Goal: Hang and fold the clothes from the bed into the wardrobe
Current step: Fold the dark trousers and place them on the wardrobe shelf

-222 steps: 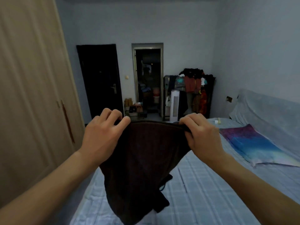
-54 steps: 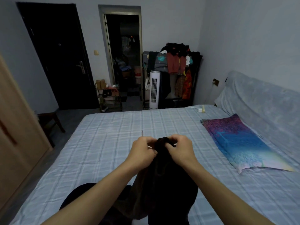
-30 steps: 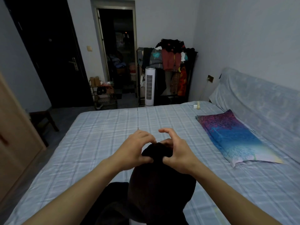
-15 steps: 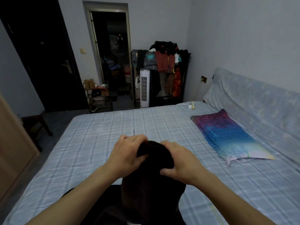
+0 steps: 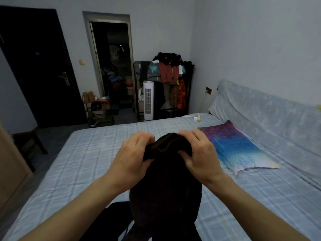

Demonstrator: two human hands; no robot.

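The dark brown, limp cloth garment (image 5: 166, 180) hangs bunched in the air over the near end of the bed, its top edge gathered between both hands. The left hand (image 5: 132, 159) clamps the left side of that edge, fingers curled over the top and thumb pressed in from below. The right hand (image 5: 199, 155) pinches the right side the same way.

The garment looks light and floppy, likely to sag into folds wherever it is unsupported. It is best taken at two well-separated points on a seam or waistband and pulled taut. In this dim light it may be a top or trousers.

Below it a second dark garment (image 5: 111, 221) lies on the pale blue checked bed sheet (image 5: 83, 162). A purple-and-blue pillow (image 5: 234, 146) lies to the right, and the wooden wardrobe (image 5: 10, 171) stands at the left edge.
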